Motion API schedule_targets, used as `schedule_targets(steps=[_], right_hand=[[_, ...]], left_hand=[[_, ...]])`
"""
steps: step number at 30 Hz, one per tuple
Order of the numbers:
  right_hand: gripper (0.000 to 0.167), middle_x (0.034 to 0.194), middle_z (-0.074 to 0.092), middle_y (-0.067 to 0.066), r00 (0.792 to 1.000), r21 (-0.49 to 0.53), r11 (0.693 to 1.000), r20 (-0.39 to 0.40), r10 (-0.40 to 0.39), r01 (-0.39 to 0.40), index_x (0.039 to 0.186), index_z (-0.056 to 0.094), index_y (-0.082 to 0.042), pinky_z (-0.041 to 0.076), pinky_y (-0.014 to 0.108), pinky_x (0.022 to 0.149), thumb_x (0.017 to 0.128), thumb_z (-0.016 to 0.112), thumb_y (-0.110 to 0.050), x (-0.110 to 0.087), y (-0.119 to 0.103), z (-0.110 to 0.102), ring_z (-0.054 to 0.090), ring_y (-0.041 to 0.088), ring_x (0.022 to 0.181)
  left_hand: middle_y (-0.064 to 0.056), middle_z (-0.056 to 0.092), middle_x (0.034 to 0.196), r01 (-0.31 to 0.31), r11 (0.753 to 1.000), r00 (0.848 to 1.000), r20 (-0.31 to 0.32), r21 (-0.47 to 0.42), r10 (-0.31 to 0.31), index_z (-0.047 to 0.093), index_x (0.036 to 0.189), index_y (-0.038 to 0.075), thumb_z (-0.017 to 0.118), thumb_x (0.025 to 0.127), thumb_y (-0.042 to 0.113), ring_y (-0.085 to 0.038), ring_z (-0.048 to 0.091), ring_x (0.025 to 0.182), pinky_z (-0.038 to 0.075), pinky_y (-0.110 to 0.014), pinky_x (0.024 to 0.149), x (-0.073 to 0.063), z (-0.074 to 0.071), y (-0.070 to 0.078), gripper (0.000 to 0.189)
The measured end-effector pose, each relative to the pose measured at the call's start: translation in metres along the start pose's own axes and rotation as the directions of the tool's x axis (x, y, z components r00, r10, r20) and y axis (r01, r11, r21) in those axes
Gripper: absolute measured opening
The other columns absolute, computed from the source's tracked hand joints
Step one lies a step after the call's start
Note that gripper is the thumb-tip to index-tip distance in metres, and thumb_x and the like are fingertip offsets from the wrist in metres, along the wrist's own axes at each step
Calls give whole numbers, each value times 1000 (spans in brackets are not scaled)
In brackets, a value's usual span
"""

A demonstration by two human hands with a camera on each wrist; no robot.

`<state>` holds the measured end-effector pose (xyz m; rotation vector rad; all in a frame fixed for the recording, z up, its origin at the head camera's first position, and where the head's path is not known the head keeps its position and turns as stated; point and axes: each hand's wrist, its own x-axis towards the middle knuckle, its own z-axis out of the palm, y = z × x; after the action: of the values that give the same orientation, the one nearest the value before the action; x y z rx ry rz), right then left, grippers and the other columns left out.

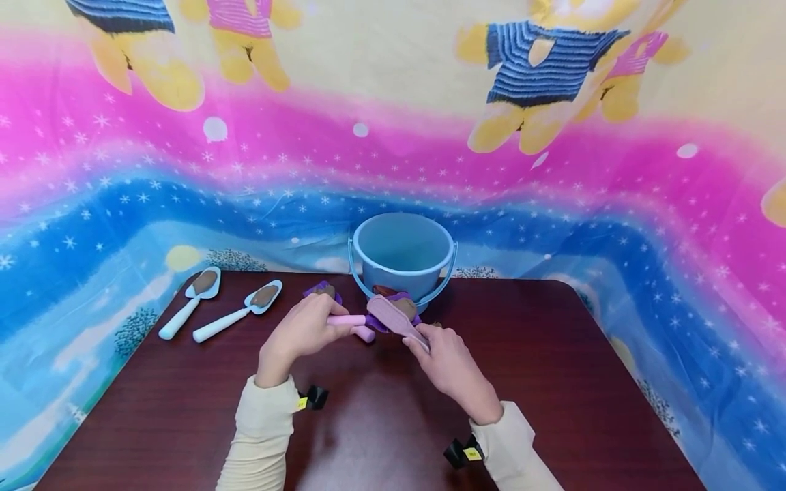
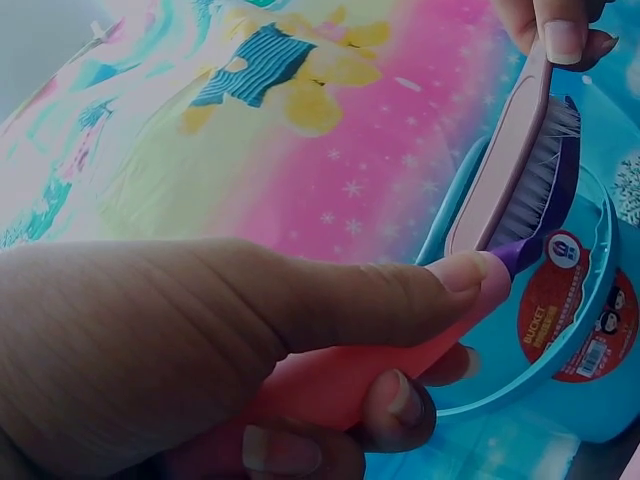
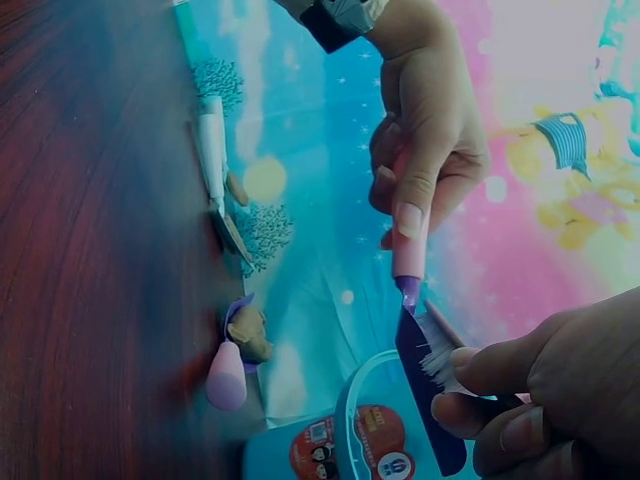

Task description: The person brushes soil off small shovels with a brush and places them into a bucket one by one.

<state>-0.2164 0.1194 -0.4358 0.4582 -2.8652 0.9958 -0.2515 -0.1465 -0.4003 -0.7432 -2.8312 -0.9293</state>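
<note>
My left hand (image 1: 302, 332) grips the pink handle (image 2: 350, 370) of a small trowel with a purple blade (image 3: 430, 400). In my right hand (image 1: 451, 361) is a pink brush (image 1: 393, 317), pinched by its handle. Its white bristles (image 2: 532, 195) face the purple blade and meet it in the left wrist view. A brown lump (image 1: 405, 308) shows against purple beside the brush head. Under my left hand, another purple trowel (image 3: 228, 375) with a pink handle lies on the table, a brown lump on its blade.
A light blue bucket (image 1: 402, 271) with its handle lowered stands just behind my hands. Two pale blue trowels with white handles (image 1: 180, 319) lie at the left, each bearing a brown lump (image 1: 265, 296). A printed cloth (image 1: 399, 164) hangs behind the dark wooden table (image 1: 552, 382).
</note>
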Motion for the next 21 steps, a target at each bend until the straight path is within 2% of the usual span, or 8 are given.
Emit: schedule_targets(steps=[4, 9, 16, 21], right_hand=[[16, 69, 53, -3, 1000, -6, 1000, 0, -1, 1, 106, 70, -13, 44, 28, 55, 98, 69, -26, 1, 0, -2, 49, 12, 60], [20, 70, 54, -3, 1000, -5, 1000, 5, 11, -11, 111, 71, -11, 45, 28, 55, 98, 69, -26, 1, 1, -4, 49, 13, 59], [16, 69, 53, -2, 1000, -15, 1000, -10, 2, -2, 105, 70, -11, 44, 28, 54, 98, 69, -25, 0, 0, -5, 49, 13, 58], [14, 68, 52, -2, 1000, -25, 1000, -19, 3, -4, 100, 69, -11, 42, 28, 55, 98, 69, -24, 0, -1, -5, 47, 12, 58]], left_hand=[[11, 36, 46, -8, 1000, 1000, 0, 4, 8, 78, 70, 26, 76, 90, 43, -9, 42, 54, 32, -26, 48, 0, -1, 0, 27], [10, 42, 47, 10, 1000, 1000, 0, -3, -10, 81, 75, 26, 75, 90, 45, -11, 46, 60, 35, -28, 51, 0, -1, 0, 25], [5, 56, 53, 65, 997, 998, 26, -49, -64, 84, 89, 19, 77, 89, 44, -12, 48, 53, 42, -31, 55, -2, -2, -2, 26], [4, 56, 54, 64, 997, 997, 40, -51, -62, 84, 89, 18, 76, 90, 45, -12, 48, 53, 42, -31, 55, -2, -3, -1, 28]])
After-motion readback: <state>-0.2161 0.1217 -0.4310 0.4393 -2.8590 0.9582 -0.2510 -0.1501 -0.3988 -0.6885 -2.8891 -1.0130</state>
